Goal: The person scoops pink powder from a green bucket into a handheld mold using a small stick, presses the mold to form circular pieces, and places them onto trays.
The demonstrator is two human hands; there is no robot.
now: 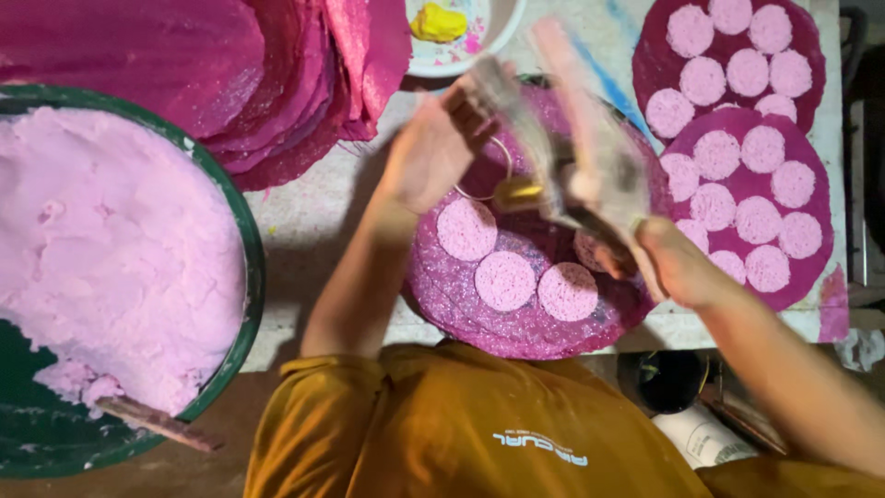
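Tool (590,175), blurry and long, is gripped by the right hand (668,263) over the dark pink sheet (461,295) with pale pink discs (504,280). The left hand (433,148) is open at 12 o'clock of the discs. A green bowl (247,277) of pink paste (111,249) sits at 9 o'clock on the desk (313,221)

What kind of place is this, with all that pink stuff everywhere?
Probably a small handcraft workshop where pink paste is shaped by hand. A big green basin holds pale pink paste, round dark pink sheets carry rows of pale pink discs, and more sheets lie stacked nearby.
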